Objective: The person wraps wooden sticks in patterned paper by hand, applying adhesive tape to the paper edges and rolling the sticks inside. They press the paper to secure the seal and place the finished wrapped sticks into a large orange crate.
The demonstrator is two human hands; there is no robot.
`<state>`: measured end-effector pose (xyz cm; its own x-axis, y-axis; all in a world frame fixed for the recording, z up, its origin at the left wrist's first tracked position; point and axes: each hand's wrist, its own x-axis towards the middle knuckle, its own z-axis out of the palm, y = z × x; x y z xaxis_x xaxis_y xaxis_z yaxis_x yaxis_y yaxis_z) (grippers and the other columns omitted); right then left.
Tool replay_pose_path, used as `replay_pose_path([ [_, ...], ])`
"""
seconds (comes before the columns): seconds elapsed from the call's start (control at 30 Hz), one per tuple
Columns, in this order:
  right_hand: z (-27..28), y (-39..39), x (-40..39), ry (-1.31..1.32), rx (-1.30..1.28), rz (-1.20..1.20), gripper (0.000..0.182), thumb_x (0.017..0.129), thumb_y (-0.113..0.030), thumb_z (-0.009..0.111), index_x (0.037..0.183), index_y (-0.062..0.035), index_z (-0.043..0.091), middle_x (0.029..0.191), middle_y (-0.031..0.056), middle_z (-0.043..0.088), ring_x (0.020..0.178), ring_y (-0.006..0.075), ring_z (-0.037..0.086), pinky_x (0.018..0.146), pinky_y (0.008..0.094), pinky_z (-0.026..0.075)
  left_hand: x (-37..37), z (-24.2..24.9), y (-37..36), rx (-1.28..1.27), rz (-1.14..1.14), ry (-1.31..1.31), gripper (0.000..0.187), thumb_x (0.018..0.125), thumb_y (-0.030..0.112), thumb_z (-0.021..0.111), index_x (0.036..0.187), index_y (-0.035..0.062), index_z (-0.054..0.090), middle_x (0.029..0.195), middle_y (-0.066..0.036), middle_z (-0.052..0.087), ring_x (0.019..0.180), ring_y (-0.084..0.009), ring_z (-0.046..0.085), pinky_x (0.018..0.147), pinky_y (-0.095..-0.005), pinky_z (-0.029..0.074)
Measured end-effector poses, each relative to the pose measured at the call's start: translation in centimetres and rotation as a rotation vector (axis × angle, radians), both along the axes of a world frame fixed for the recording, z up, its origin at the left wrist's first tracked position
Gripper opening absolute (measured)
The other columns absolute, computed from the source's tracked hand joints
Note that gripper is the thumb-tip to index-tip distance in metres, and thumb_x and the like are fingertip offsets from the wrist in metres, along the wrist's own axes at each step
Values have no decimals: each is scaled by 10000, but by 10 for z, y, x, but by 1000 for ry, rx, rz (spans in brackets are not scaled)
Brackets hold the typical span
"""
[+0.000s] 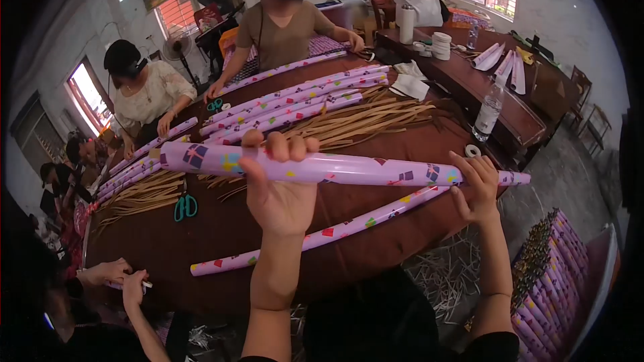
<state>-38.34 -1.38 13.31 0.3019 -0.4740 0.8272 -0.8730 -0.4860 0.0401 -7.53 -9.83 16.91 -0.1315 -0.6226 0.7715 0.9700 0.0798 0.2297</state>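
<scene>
A lilac roll of wrapping paper (365, 169) printed with small coloured gifts is held up across the view, above the table. My left hand (283, 194) grips it near its thicker left end, fingers over the top and thumb on the near side. Towards the other end, my right hand (479, 191) has its fingers bent around the roll. Below, a second lilac roll (362, 222) lies slantwise on the brown tablecloth (402, 245), its right end passing behind the held one.
Beyond lie more lilac rolls (288, 100), brown paper strips (362, 121) and teal scissors (186, 208). A water bottle (488, 115) stands at the right edge. Finished-looking rolls are stacked (560, 281) at lower right. Co-workers sit across, and another's hands (124, 278) are at lower left.
</scene>
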Motion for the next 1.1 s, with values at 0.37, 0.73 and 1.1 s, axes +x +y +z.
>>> replay_pose_path([
  [0.37,7,7,18,202,-288,-347,468,739,-145,690,1192,-44,634,897,47,629,829,207,593,822,388,452,56,12,-18,158,-170,137,230,950,291,617,953,85,514,807,-4,485,815,-148,484,934,-350,343],
  [0.73,-14,39,-30,339,-275,-546,385,765,-93,652,1144,-32,627,918,52,638,882,211,609,893,428,461,141,0,-60,74,-317,148,198,969,203,582,990,67,439,835,-49,459,884,-187,456,973,-372,339],
  [1.1,-17,105,-86,195,-144,-619,525,631,-171,776,1108,-51,594,941,65,646,853,250,606,825,404,454,216,-91,-184,335,-292,-21,199,1006,225,505,992,32,459,942,-83,491,984,-240,478,956,-480,412],
])
